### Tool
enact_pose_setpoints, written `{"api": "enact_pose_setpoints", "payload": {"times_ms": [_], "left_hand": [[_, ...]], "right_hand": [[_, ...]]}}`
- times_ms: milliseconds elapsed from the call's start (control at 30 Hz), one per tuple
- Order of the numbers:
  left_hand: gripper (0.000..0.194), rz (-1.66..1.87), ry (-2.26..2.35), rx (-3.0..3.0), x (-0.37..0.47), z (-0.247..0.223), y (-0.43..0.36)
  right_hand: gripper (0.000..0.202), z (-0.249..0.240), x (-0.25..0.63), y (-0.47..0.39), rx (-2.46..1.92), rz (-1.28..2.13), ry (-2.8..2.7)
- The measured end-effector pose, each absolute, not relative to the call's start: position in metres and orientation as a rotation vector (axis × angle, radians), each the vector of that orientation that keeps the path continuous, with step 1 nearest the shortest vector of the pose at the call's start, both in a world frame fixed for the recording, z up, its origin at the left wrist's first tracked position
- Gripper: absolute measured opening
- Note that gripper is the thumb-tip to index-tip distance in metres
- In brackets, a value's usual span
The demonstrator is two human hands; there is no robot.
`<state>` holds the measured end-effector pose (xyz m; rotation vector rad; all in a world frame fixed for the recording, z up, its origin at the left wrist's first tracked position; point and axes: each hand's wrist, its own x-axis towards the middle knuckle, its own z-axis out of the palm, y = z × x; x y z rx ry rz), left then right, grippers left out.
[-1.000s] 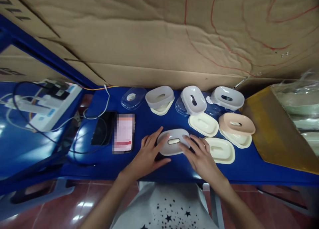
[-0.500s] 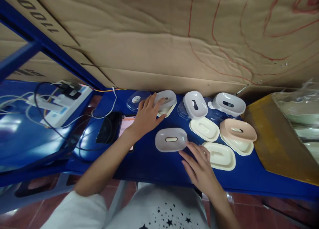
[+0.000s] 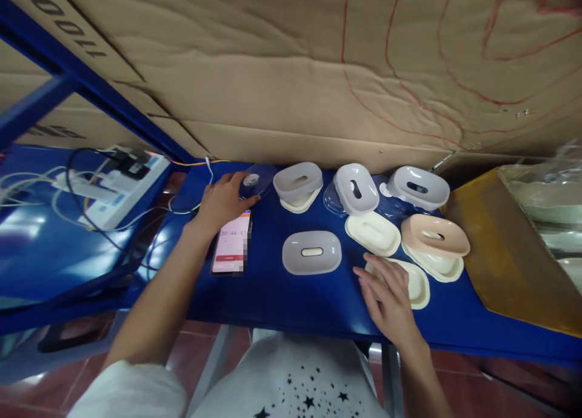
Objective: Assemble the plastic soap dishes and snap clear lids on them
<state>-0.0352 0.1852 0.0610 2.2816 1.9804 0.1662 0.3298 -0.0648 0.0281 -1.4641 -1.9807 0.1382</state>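
Observation:
My left hand (image 3: 225, 201) is open, its fingertips at the edge of a clear plastic piece (image 3: 262, 182) with a white round label; whether they touch it I cannot tell. My right hand (image 3: 388, 291) is open with loosely bent fingers, partly covering a cream tray (image 3: 417, 285). Between my hands lies a grey soap dish (image 3: 295, 262), a cream strip showing through its slot. Behind it, another grey soap dish (image 3: 297, 179) rests tilted on a cream tray (image 3: 297, 205).
A phone (image 3: 231, 248) showing a timer lies below my left hand. To the right are two light grey dishes (image 3: 357, 194), a peach dish (image 3: 436, 236) and a cream tray (image 3: 373, 233). A cardboard box (image 3: 495, 254) stands far right; a power strip (image 3: 120, 194) with cables lies left.
My left hand has left the rear grey soap dish and moved left to the clear piece. My right hand has come off the front grey dish and moved right, over the cream tray.

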Motion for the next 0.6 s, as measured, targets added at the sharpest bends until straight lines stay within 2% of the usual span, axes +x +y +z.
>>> {"api": "enact_pose_setpoints", "payload": {"times_ms": [233,367,500,600], "left_hand": [[0.035,0.783,1.896,2.154,-0.044,0.062,0.168],[0.04,1.171,1.897,1.995,-0.03,0.071,0.139],[0.041,1.376,1.548,2.1,0.004,0.069,0.082],[0.046,1.136,1.208,2.361,0.021,0.054,0.044]], "right_hand": [[0.041,0.025,0.329,-0.068,-1.492,0.148,-1.952],[0.043,0.031,0.327,-0.06,-1.464,0.139,-1.984],[0.064,0.039,0.313,-0.045,-1.469,0.175,-1.956],[0.086,0.043,0.307,-0.031,-1.469,0.212,-1.973]]}}
